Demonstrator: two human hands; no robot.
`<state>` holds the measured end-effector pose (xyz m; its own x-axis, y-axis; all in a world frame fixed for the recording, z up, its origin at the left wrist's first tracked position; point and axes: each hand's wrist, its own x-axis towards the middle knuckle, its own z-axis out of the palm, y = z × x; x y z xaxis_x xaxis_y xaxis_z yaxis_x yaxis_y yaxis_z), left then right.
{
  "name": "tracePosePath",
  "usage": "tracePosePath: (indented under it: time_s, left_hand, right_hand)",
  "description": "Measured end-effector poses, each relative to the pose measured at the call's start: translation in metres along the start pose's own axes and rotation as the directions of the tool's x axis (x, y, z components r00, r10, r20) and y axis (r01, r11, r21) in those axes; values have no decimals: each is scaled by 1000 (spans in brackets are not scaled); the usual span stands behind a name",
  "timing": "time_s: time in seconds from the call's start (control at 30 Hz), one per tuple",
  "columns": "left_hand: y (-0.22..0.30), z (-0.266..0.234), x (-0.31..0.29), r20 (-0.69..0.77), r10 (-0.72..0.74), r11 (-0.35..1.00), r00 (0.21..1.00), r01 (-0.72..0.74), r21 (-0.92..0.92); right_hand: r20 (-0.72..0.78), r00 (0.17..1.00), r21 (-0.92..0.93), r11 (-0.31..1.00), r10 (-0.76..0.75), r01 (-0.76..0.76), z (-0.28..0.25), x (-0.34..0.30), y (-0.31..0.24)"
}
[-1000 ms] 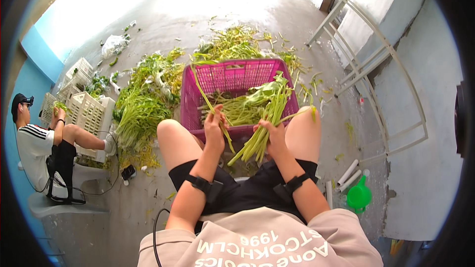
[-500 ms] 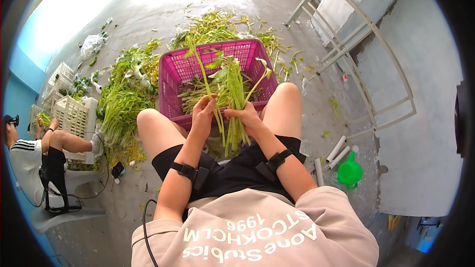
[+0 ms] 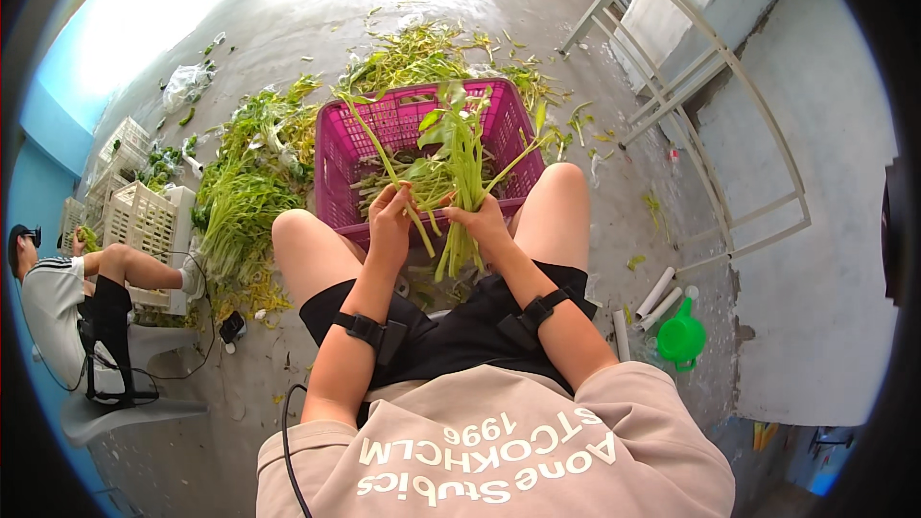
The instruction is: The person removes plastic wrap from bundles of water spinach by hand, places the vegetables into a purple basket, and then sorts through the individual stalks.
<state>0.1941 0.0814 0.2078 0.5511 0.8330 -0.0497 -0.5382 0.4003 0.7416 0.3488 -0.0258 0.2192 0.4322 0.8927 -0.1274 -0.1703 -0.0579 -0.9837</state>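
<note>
My left hand (image 3: 391, 217) pinches a thin leafy green stalk (image 3: 370, 139), its top leaning away to the left and its cut end below my fingers. Close beside it, my right hand (image 3: 485, 226) is closed round a bunch of leafy green stalks (image 3: 464, 158), held roughly upright with the stem ends hanging below the grip. Both hands are over the near rim of a magenta plastic crate (image 3: 332, 173), which stands between and beyond my knees. More cut stalks (image 3: 372, 186) lie inside the crate, partly hidden by the bunch.
Heaps of greens lie left of the crate (image 3: 245, 201) and behind it (image 3: 413, 50). A seated co-worker (image 3: 58, 293) handles greens beside beige crates (image 3: 142, 216) at far left. On the right are a metal frame (image 3: 715, 50), white pipes (image 3: 656, 290) and a green plastic vessel (image 3: 680, 336).
The stalk in my left hand has tipped further left, away from the bunch. My right hand keeps its grip on the bunch, which has shifted slightly right.
</note>
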Motion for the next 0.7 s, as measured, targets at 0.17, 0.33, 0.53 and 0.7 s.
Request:
tracePosePath:
  time_s: [0.17,0.33,0.53,0.7]
  left_hand:
    - [8,6,-4,91,-52,973,994,71,-220]
    - [7,17,-10,108,-83,974,991,103,-204]
    - [2,8,-6,-5,26,927,1000,-22,375]
    - [-25,0,-9,126,-143,785,982,35,618]
  right_hand:
    - [126,990,7,998,-59,59,6,-2,-4]
    - [291,954,60,996,-80,65,22,-12,1]
    - [-12,991,347,931,130,-117,-1,-3,-7]
    - [-55,998,574,819,13,21,-10,4,-21]
